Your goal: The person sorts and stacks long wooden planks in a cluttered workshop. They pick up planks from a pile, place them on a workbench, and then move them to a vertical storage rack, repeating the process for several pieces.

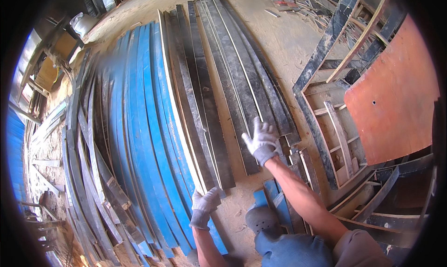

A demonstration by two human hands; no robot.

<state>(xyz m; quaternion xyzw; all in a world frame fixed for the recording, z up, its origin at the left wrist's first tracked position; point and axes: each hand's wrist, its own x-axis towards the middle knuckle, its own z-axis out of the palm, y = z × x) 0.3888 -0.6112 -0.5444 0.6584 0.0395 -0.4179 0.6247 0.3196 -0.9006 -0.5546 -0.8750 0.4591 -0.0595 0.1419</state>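
Note:
My left hand (206, 205), in a pale knit glove with a grey cuff, is closed around the near end of a long board with a pale edge (180, 117), at the border between blue and black boards. My right hand (261, 138), gloved the same way, has its fingers spread over the near part of a black board (241, 71). It holds nothing; whether it touches the board I cannot tell. Black boards (209, 103) lie lengthwise between my hands. Left of them runs a row of blue boards (146, 127).
Tangled dark strips (85, 155) lie at the left. On the right stand dark wooden frames (314, 57) and an orange-brown panel (394, 96). Short offcuts (300, 169) sit by my shoe (262, 220). Scrap pieces (303, 9) litter the far floor, and a white sack (83, 24) stands far left.

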